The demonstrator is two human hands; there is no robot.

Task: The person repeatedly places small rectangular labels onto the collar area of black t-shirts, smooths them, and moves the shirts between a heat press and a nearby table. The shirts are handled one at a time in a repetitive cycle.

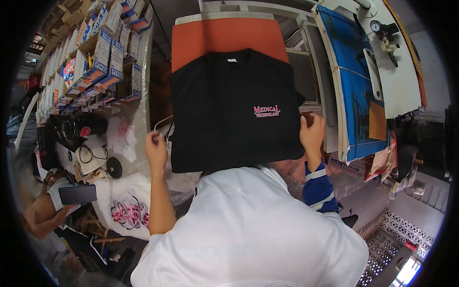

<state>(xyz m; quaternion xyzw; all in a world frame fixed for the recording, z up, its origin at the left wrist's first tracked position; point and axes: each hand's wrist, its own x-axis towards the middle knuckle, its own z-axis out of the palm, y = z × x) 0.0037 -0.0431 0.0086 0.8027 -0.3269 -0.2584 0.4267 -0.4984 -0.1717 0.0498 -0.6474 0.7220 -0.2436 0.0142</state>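
Note:
A black T-shirt (222, 125) lies flat over an orange pad (229, 36), its neck pointing away from me. A small red and white print (266, 111) with writing shows on its right chest area. Beside the shirt's left edge, and apart from it, is my left hand (156, 150) with its fingers curled; whether anything is inside them is hidden. At the opposite edge, my right hand (312, 132) is right next to the cloth, thumb and fingers apart with nothing visible between them. Its wrist comes out of a blue sleeve with pale reflective bands.
Cardboard boxes (100, 57) crowd a table at the left, near a black round object (114, 167). A blue panel (344, 79) and a pressure gauge (375, 26) stand on the right. Another person (43, 215) holds a phone (77, 194) at the far left.

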